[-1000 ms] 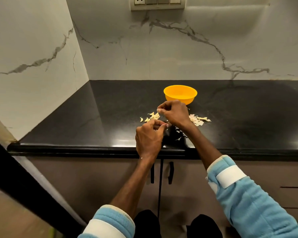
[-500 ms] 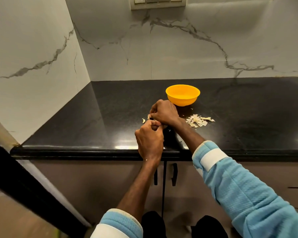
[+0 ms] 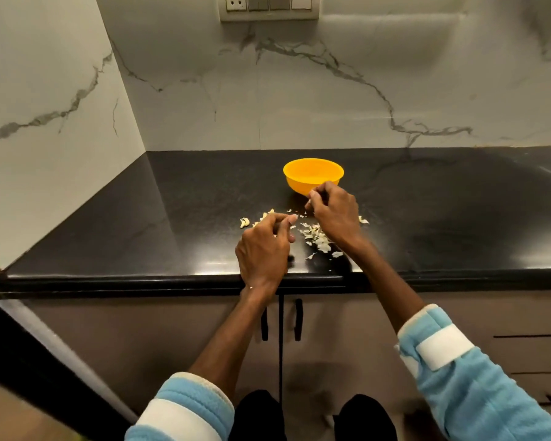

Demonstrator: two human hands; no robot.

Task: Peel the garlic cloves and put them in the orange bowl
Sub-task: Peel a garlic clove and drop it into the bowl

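Bowl point(image 3: 313, 175): orange, upright on the black counter point(image 3: 172, 218), near the back wall point(image 3: 331, 90). We take it as the landmark.

Right hand point(image 3: 334, 214): just in front of the bowl and overlapping its near rim in the head view. Whether it touches the rim, we cannot tell. Its fingers point(image 3: 312, 195) are curled and bunched at the tips. A small pale speck shows under them, but we cannot tell whether the hand pinches a clove or a peel, or holds nothing.

Left hand point(image 3: 263, 249): in front of the bowl and to its left, close to the counter's front edge and apart from the right hand. Fingers are curled inward and the thumb lies along the forefinger. What it holds, if anything, is hidden, so we cannot tell.

Peels point(image 3: 318, 237): pale scraps lie scattered on the counter in front of the bowl, between and around the two hands. A curved bit point(image 3: 244, 222) lies farthest left of the bowl; we cannot tell whether it is clove or peel.

Both forearms are bare, with blue sleeves point(image 3: 477, 396) pushed up. A switch plate point(image 3: 269, 6) is on the wall above the bowl. Two dark cabinet handles point(image 3: 298, 319) are below the counter, in front of the bowl.
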